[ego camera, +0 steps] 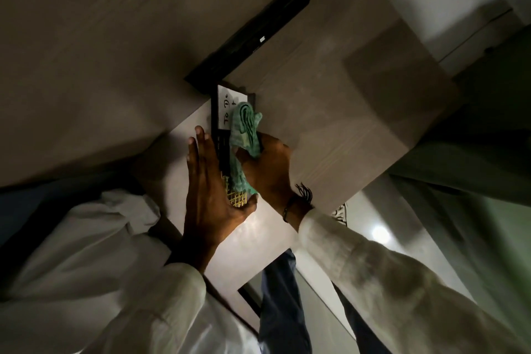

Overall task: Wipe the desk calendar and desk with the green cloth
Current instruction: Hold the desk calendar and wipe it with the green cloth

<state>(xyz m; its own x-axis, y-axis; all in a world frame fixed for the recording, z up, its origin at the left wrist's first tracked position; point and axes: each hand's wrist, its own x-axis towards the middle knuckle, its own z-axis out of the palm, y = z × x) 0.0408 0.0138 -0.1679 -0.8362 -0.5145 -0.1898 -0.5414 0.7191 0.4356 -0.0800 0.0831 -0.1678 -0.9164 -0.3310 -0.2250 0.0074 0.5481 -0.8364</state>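
Observation:
The desk calendar (222, 112) stands on the pale desk (258, 233) near the middle of the head view; it has a black frame, a white panel with "To Do" lettering and a gold grid at its near end. My left hand (208, 190) lies flat along its left side with the thumb under the gold end, steadying it. My right hand (270, 169) is closed on the bunched green cloth (244, 135), which presses against the calendar's face and hides much of it.
A long black strip (258, 34) runs diagonally up from the calendar's far end along a wood-grain panel (330, 112). White sleeves cover both arms. The desk's near edge (253, 279) is close to my legs, with a shiny floor at the right.

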